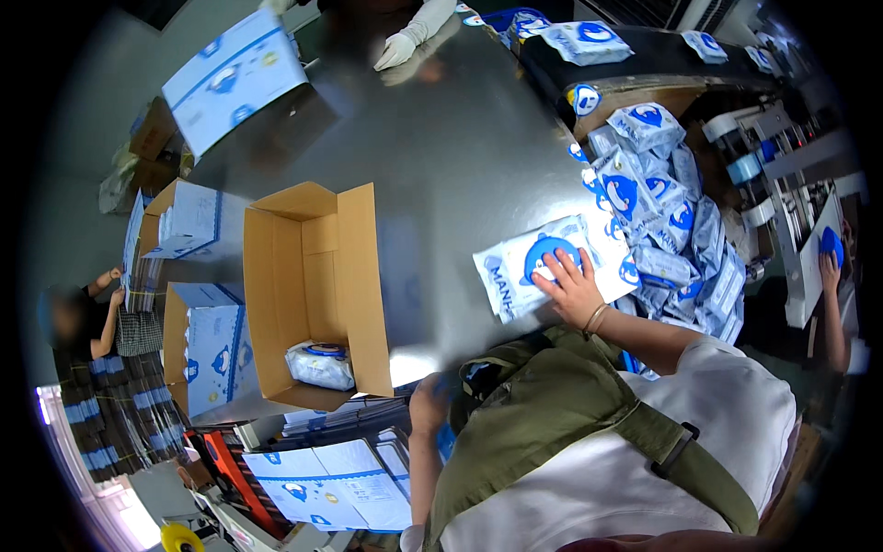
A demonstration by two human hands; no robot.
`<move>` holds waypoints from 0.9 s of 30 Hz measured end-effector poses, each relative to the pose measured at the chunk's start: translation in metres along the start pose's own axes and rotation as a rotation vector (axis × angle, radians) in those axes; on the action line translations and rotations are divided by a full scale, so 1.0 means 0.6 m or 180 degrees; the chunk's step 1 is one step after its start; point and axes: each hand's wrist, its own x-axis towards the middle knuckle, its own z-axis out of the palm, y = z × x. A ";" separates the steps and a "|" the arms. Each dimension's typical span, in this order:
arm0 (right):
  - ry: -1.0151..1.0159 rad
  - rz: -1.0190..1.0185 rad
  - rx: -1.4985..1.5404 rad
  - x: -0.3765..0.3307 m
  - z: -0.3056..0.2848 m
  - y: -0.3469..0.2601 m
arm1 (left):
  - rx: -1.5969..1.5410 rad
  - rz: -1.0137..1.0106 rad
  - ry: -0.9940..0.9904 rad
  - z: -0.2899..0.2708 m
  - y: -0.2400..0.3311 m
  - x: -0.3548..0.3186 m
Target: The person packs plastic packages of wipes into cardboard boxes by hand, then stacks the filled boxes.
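My right hand (572, 293) lies with fingers spread on top of a white and blue pack of wipes (511, 278), which rests flat on the metal table. My left hand (427, 405) is low at the table's near edge, close to my apron. It is smeared by motion, and its fingers do not show clearly; something blue is beside it. To the left stands an open cardboard box (361, 285), flaps up. One wipes pack (320, 365) sits inside, at the box's near end.
Many wipes packs (658, 198) are heaped at the right. Behind them a conveyor (644, 66) carries more. Two filled boxes (213, 345) stand left. Across the metal table (432, 156), a co-worker's gloved hand (395, 51) is near a blue-white carton (235, 81). Flattened cartons (331, 483) lie below.
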 end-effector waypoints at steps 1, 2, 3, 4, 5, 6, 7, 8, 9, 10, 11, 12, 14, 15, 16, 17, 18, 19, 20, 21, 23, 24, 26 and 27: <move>0.0208 -0.0095 0.0040 -0.005 0.004 -0.009 | -0.0050 0.0104 -0.0047 0.011 -0.019 -0.003; 0.0030 -0.0092 0.0127 0.012 -0.012 -0.016 | -0.0092 0.0203 -0.0079 0.018 -0.033 -0.007; -0.0150 -0.0098 0.0219 0.038 -0.026 -0.015 | 0.0144 0.0478 -0.0001 0.025 -0.049 -0.009; -0.0327 -0.0090 0.0282 0.071 -0.038 -0.008 | 0.0003 0.0470 0.0008 0.021 -0.040 -0.008; -0.0451 0.0023 0.0385 0.106 -0.039 0.002 | -0.0138 0.0460 0.0028 0.013 -0.018 -0.005; -0.0578 0.0126 0.0494 0.147 -0.039 0.014 | -0.0283 0.0441 0.0052 0.008 -0.002 -0.001; -0.1049 0.0310 0.0558 0.198 -0.039 0.030 | -0.0570 0.0421 0.0179 0.013 -0.003 0.010; -0.1517 0.0485 0.0633 0.247 -0.033 0.051 | -0.0543 0.0578 0.0221 0.012 0.005 0.015; -0.1997 0.0836 0.0957 0.285 -0.014 0.091 | -0.0501 0.0771 0.0229 0.011 0.018 0.029; -0.2464 0.1178 0.1302 0.313 0.006 0.124 | -0.0451 0.0960 0.0245 0.008 0.033 0.045; -0.2447 0.1067 0.1296 0.322 0.021 0.139 | -0.0235 0.1074 0.0290 0.005 0.049 0.055; -0.2432 0.0950 0.1305 0.324 0.032 0.151 | -0.0004 0.1175 0.0334 -0.001 0.067 0.057; -0.2404 0.0835 0.1309 0.331 0.041 0.133 | 0.0400 0.1323 0.0507 -0.008 0.095 0.058; -0.2389 0.0845 0.1300 0.326 0.045 0.112 | 0.0570 0.1381 0.0635 -0.009 0.109 0.059; -0.2390 0.0849 0.1267 0.317 0.045 0.089 | 0.0711 0.1431 0.0765 -0.005 0.120 0.058; -0.2588 0.0744 0.1322 0.317 0.035 0.056 | 0.0989 0.1459 0.0790 -0.003 0.135 0.056; -0.2273 0.0613 0.1018 0.296 0.079 0.050 | 0.1272 0.1583 0.0762 0.003 0.160 0.063; -0.2231 0.0310 0.1144 0.292 0.080 0.013 | 0.1576 0.1641 0.0783 0.001 0.173 0.069; -0.2390 0.0273 0.1265 0.291 0.066 -0.038 | 0.1715 0.1584 0.0821 -0.002 0.176 0.079; -0.2454 0.0044 0.1330 0.286 0.069 -0.076 | 0.1866 0.1570 0.0827 0.000 0.179 0.092; -0.2480 0.0149 0.1422 0.267 0.111 -0.122 | 0.2258 0.1540 0.0652 -0.001 0.186 0.113; -0.2549 0.0198 0.1444 0.268 0.084 -0.155 | 0.2146 0.1611 0.0609 0.002 0.144 0.125; -0.2614 -0.0059 0.1580 0.265 0.040 -0.158 | 0.1719 0.1957 0.0764 -0.007 0.112 0.121; -0.2305 -0.0208 0.1943 0.263 0.057 -0.135 | 0.1827 0.1988 0.0764 -0.007 0.109 0.120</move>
